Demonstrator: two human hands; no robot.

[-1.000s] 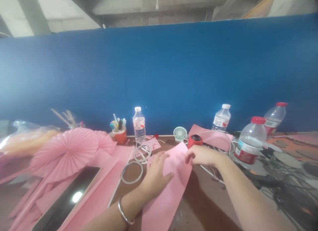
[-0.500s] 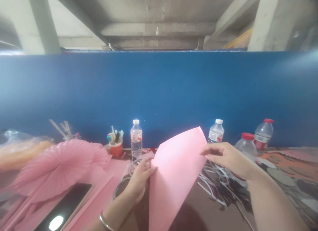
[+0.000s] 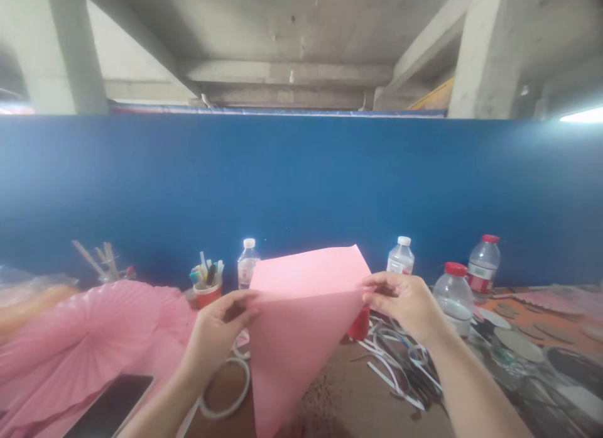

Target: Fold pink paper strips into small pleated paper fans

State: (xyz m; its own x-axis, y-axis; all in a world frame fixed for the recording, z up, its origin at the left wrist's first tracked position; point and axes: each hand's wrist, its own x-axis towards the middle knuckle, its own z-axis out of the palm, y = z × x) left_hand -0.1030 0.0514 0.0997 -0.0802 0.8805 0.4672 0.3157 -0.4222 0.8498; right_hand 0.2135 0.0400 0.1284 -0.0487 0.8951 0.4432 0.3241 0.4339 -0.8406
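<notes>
A sheet of pink paper is held up in front of me, its top wide and its lower part tapering to a point near the bottom of the view. My left hand pinches its left edge between thumb and fingers. At the right edge, my right hand grips the sheet the same way. A faint crease or bend runs across the paper between the two hands. Behind its right edge shows part of a red object, mostly hidden.
Pink pleated paper fans and a phone lie at left. A cup of pens, a water bottle, a second bottle and red-capped bottles line the blue partition. White strips tangle at right.
The paper has turned to face me more squarely, its top edge now nearly level. My left hand has shifted left. The view has tilted slightly up, and the red object now shows behind the sheet.
</notes>
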